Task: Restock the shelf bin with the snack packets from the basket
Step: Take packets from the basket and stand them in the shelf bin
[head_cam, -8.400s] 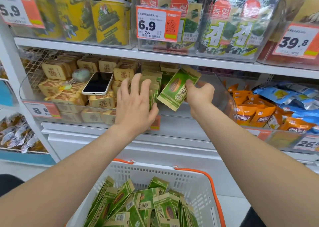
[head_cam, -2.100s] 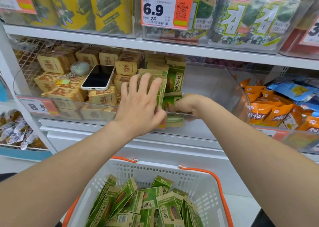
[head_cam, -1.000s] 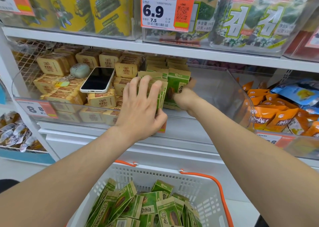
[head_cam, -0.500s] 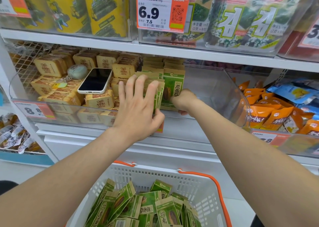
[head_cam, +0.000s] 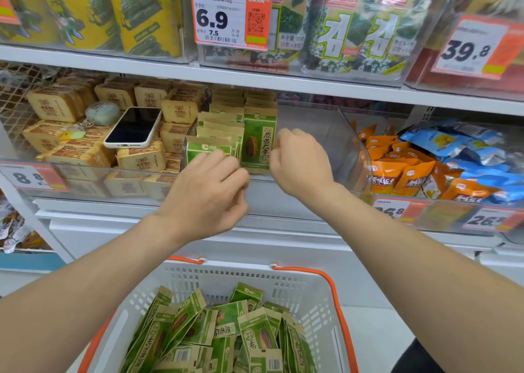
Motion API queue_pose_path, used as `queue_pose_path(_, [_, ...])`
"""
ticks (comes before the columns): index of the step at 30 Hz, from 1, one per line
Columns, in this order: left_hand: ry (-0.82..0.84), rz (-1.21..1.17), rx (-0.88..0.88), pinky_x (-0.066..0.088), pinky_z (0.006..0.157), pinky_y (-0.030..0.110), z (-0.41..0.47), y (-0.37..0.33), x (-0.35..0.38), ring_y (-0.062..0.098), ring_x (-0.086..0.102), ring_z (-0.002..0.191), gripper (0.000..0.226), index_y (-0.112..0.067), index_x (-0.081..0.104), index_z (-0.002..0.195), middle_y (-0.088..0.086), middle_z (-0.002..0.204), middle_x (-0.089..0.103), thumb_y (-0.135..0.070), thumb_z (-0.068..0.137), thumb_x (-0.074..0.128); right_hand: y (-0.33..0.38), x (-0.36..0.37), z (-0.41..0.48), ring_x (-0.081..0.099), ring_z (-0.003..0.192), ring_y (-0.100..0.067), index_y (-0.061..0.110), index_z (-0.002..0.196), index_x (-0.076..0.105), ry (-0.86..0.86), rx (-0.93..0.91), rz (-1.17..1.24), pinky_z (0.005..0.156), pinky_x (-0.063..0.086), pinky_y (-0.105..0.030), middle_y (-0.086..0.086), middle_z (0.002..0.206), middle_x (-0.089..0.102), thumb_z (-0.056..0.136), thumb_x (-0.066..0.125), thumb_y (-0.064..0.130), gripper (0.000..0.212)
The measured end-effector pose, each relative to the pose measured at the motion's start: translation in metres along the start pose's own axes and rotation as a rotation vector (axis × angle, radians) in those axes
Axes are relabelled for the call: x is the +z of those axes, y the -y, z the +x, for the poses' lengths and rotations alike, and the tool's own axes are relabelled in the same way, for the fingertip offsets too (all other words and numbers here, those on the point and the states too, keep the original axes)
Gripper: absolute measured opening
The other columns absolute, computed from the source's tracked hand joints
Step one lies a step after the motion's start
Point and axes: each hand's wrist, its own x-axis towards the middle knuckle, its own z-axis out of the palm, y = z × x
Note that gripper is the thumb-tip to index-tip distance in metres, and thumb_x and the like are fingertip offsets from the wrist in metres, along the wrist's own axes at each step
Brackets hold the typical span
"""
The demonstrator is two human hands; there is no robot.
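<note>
We're up at the shelf [head_cam: 255, 82] now, both arms stretched toward the clear bin [head_cam: 320, 134] in the middle. Our left hand [head_cam: 207, 199] sits in front of the bin's front edge, fingers curled loosely inward, and whether anything is pinched in it we cannot tell, though no packet shows in it. Our right hand [head_cam: 297, 160] is balled into a loose fist just beside an upright green packet [head_cam: 259, 143], knuckles close to its right edge, and we can't say if they touch. That packet stands face-out at the right end of the rows of green packets [head_cam: 221, 128] already stacked in the left part of the bin, while the right part of the bin shows bare clear plastic. Down below, between our forearms, the white basket [head_cam: 226, 276] with its orange handles [head_cam: 337, 301] holds a loose heap of green snack packets [head_cam: 215, 335], some face up, some showing barcodes. To the left, a phone [head_cam: 133, 127] lies screen-up on tan wrapped cakes [head_cam: 56, 106], with a pale green pouch [head_cam: 102, 113] just beside it. To the right, orange bags [head_cam: 402, 174] and blue bags [head_cam: 465, 151] fill the next bin. Overhead, a price tag [head_cam: 229, 18] reads 6.9.
</note>
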Motion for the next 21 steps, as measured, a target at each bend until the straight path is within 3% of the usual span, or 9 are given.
queue_pose_path(2, [0.153,-0.078,-0.01,0.037,0.052,0.034,-0.013,-0.007,0.004,0.028,0.053,0.057,0.011,-0.015,0.06,0.078,0.0,0.062,0.055,-0.022,0.087,0.059,0.002,-0.007,-0.019,0.058,0.075,-0.037,0.011,0.089,0.059,-0.037,-0.186,-0.086,0.057,0.034,-0.037,-0.007,0.081,0.058,0.092,0.049,0.02,0.014])
queue_pose_path(4, [0.35,-0.101,-0.023,0.037,0.045,0.029,-0.029,-0.017,0.011,0.029,0.056,0.049,0.015,-0.02,0.058,0.076,-0.003,0.057,0.057,-0.03,0.088,0.054,0.008,-0.011,-0.041,0.059,0.068,-0.038,0.014,0.083,0.055,0.031,-0.277,-0.106,0.054,0.03,-0.035,-0.004,0.074,0.056,0.089,0.044,0.026,0.017])
queue_pose_path(7, [0.782,-0.04,0.052,0.032,0.053,0.034,-0.044,-0.038,0.02,0.033,0.064,0.068,0.019,-0.021,0.055,0.084,0.001,0.078,0.067,-0.033,0.096,0.046,0.017,-0.007,-0.079,0.065,0.076,-0.039,0.019,0.084,0.049,0.276,-0.394,-0.183,0.059,0.032,-0.035,-0.008,0.087,0.068,0.094,0.045,0.029,0.015])
queue_pose_path(10, [1.117,-0.046,0.111,0.046,0.065,0.039,-0.054,-0.062,0.024,0.035,0.063,0.083,0.02,-0.019,0.058,0.097,0.009,0.097,0.068,-0.031,0.103,0.044,0.02,0.006,-0.112,0.067,0.088,-0.037,0.019,0.091,0.054,0.542,-0.502,-0.313,0.064,0.036,-0.036,-0.009,0.1,0.07,0.099,0.048,0.028,0.013])
queue_pose_path(12, [1.229,-0.039,0.127,0.051,0.071,0.038,-0.063,-0.077,0.028,0.036,0.063,0.087,0.025,-0.016,0.064,0.113,0.012,0.107,0.068,-0.028,0.102,0.045,0.019,0.021,-0.129,0.066,0.088,-0.035,0.015,0.1,0.062,0.677,-0.524,-0.366,0.065,0.04,-0.035,-0.009,0.102,0.068,0.1,0.049,0.024,0.016])
queue_pose_path(15, [1.426,-0.065,0.1,0.046,0.066,0.036,-0.082,-0.099,0.035,0.028,0.059,0.083,0.028,-0.015,0.064,0.121,0.008,0.108,0.065,-0.024,0.104,0.045,0.012,0.05,-0.157,0.062,0.086,-0.034,0.018,0.103,0.059,0.873,-0.385,-0.324,0.068,0.049,-0.038,-0.005,0.1,0.063,0.099,0.053,0.014,0.008])
queue_pose_path(19, [1.495,-0.089,0.138,0.056,0.063,0.036,-0.107,-0.12,0.044,0.024,0.068,0.084,0.025,-0.016,0.067,0.119,0.003,0.101,0.068,-0.023,0.102,0.05,0.002,0.082,-0.208,0.061,0.095,-0.028,0.011,0.129,0.061,1.259,-0.241,-0.429,0.08,0.055,-0.039,-0.008,0.119,0.064,0.097,0.059,0.007,0.032])
queue_pose_path(21, [1.506,-0.103,0.154,0.052,0.06,0.034,-0.113,-0.128,0.048,0.023,0.068,0.083,0.023,-0.014,0.066,0.119,0.004,0.1,0.067,-0.02,0.102,0.05,-0.005,0.093,-0.223,0.058,0.09,-0.028,0.008,0.131,0.062,1.345,-0.161,-0.445,0.085,0.057,-0.041,-0.007,0.103,0.062,0.096,0.061,0.006,0.035])
